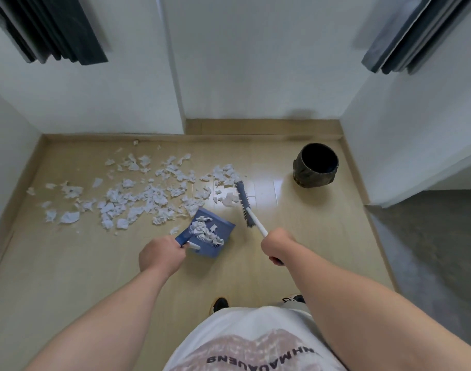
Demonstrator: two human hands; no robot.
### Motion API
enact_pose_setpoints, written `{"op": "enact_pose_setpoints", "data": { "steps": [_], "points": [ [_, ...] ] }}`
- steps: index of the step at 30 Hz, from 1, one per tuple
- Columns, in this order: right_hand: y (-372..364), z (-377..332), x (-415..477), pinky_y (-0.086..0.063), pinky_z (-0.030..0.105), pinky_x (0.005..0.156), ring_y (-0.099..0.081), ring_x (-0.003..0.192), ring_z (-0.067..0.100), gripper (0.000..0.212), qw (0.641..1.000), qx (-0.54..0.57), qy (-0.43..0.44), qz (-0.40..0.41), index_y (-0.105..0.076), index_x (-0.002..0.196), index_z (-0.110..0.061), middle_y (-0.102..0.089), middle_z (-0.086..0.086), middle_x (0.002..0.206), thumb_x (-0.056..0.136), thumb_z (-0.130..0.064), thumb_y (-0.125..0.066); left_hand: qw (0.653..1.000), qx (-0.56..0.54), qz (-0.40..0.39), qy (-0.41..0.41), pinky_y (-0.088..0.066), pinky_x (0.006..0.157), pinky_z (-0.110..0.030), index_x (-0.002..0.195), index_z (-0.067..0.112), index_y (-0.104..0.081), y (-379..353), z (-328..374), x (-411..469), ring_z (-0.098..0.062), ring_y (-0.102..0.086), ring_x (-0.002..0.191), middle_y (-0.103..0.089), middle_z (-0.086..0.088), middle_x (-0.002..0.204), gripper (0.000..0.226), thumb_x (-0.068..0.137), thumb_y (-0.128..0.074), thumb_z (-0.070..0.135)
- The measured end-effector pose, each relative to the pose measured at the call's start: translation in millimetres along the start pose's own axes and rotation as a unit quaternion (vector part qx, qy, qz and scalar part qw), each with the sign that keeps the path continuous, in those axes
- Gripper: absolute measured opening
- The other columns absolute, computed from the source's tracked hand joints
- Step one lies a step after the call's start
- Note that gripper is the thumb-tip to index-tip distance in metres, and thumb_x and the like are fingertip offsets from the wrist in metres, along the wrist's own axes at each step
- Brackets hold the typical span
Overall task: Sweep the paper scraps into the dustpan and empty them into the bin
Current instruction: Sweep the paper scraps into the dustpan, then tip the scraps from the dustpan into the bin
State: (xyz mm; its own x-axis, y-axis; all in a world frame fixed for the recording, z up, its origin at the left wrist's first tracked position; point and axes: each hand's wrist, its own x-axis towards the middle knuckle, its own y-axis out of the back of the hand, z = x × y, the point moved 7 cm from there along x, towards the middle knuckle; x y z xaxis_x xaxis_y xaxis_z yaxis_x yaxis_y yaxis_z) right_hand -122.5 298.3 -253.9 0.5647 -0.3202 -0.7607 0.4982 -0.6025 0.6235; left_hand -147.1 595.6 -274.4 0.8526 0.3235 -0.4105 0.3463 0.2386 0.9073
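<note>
Bare floor (pixel 296 223) lies open right of the hands up to the bin (pixel 316 170); scattered paper scraps (pixel 138 196) crowd the floor ahead-left.

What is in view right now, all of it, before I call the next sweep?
Torn white paper scraps: many, white, scattered over the left and middle floor.
Swept paper scraps: small heap, white, inside the dustpan.
Blue plastic dustpan: one, blue, at the near edge of the scatter.
Long-handled brush: one, grey-blue head and white handle, right of the dustpan.
Round black bin: one, black, upright near the right wall.
Light wooden floor: one, beige.
Dark slatted panels: two, black, upper corners.
Dark shoes: two, bottom centre.
White printed T-shirt: one, bottom edge.
Left hand: one, grips the dustpan handle.
Right hand: one, grips the brush handle.
</note>
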Motion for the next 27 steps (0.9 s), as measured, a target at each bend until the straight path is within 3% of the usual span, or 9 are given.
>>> {"op": "enact_pose_setpoints", "data": {
  "steps": [4,8,11,14,16,18,20,22,27],
  "points": [
    [18.2,11.5,-6.5,-0.037,0.023,0.042,-0.046,0.047,0.018,0.010,0.999,0.017,0.012,0.027,-0.050,0.096,-0.005,-0.053,0.010,0.068,0.090,-0.002,-0.042,0.999,-0.015,0.044,-0.012,-0.038,0.050,-0.022,0.069,0.023,-0.056,33.1,22.4,2.3,-0.022,-0.057,0.063,-0.057,0.002,0.066,0.039,0.090,-0.049,0.055],
    [45.9,28.3,-10.8,-0.036,0.020,0.042,-0.049,0.049,0.018,0.026,0.997,0.049,0.032,0.046,-0.055,0.113,-0.009,-0.057,0.007,0.075,0.092,-0.009,-0.040,0.995,-0.019,0.086,-0.046,-0.036,0.049,-0.022,0.074,0.023,-0.059,65.9,60.8,10.3,-0.022,-0.056,0.063,-0.055,0.003,0.066,0.036,0.091,-0.048,0.053],
    [57.1,45.2,-8.2,-0.035,0.018,0.042,-0.050,0.048,0.018,0.029,0.995,0.094,0.005,0.033,-0.047,0.119,-0.009,-0.060,0.010,0.084,0.093,-0.010,-0.035,0.992,-0.017,0.109,-0.066,-0.037,0.049,-0.022,0.071,0.023,-0.057,88.1,87.8,21.4,-0.024,-0.058,0.063,-0.059,0.001,0.067,0.037,0.091,-0.048,0.052],
    [71.8,51.0,-3.8,-0.037,0.018,0.041,-0.046,0.035,0.018,0.013,0.987,0.160,0.005,-0.032,-0.044,0.093,-0.004,-0.054,0.012,0.059,0.090,-0.004,-0.032,0.987,-0.005,0.136,-0.086,-0.037,0.048,-0.022,0.079,0.022,-0.063,112.4,120.9,31.2,-0.024,-0.057,0.065,-0.060,0.000,0.071,0.037,0.090,-0.047,0.052],
    [90.5,50.7,3.3,-0.035,0.021,0.044,-0.041,0.046,0.014,0.021,0.973,0.226,0.039,-0.027,-0.040,0.075,-0.013,-0.044,0.005,0.062,0.094,-0.005,-0.037,0.984,-0.001,0.148,-0.095,-0.039,0.048,-0.023,0.081,0.022,-0.064,126.6,142.9,35.9,-0.025,-0.057,0.067,-0.061,0.000,0.073,0.037,0.089,-0.047,0.054],
    [106.9,56.8,14.5,-0.036,0.023,0.046,-0.039,0.052,0.013,0.026,0.961,0.273,0.043,-0.011,-0.038,0.071,-0.017,-0.039,0.002,0.069,0.095,-0.007,-0.040,0.981,0.001,0.160,-0.106,-0.044,0.053,-0.026,0.080,0.022,-0.064,138.8,169.2,40.2,-0.027,-0.058,0.071,-0.064,-0.002,0.077,0.038,0.087,-0.048,0.056],
    [114.1,75.3,23.2,-0.036,0.020,0.039,-0.044,0.041,0.014,0.012,0.951,0.309,-0.014,-0.004,-0.044,0.086,-0.012,-0.039,0.004,0.068,0.097,-0.013,-0.039,0.978,0.006,0.164,-0.126,-0.044,0.056,-0.027,0.079,0.021,-0.063,148.2,197.6,41.2,-0.027,-0.056,0.072,-0.064,-0.001,0.078,0.039,0.087,-0.048,0.056],
    [123.6,99.4,29.2,-0.034,0.016,0.035,-0.041,0.027,0.016,0.012,0.936,0.342,-0.085,0.002,-0.045,0.100,-0.006,-0.042,0.009,0.063,0.097,-0.016,-0.038,0.976,0.012,0.166,-0.141,-0.040,0.055,-0.026,0.079,0.021,-0.062,154.7,227.5,42.2,-0.026,-0.054,0.071,-0.062,-0.001,0.077,0.039,0.088,-0.047,0.056],
    [187.9,129.6,47.2,-0.042,0.023,0.050,-0.053,0.042,0.023,0.022,0.954,0.291,-0.048,0.050,-0.045,0.111,-0.011,-0.058,0.013,0.064,0.093,-0.016,-0.035,0.964,0.031,0.182,-0.193,-0.047,0.056,-0.026,0.077,0.024,-0.060,171.9,300.4,48.4,-0.024,-0.057,0.068,-0.062,0.002,0.075,0.040,0.088,-0.046,0.060]
  ]
}}
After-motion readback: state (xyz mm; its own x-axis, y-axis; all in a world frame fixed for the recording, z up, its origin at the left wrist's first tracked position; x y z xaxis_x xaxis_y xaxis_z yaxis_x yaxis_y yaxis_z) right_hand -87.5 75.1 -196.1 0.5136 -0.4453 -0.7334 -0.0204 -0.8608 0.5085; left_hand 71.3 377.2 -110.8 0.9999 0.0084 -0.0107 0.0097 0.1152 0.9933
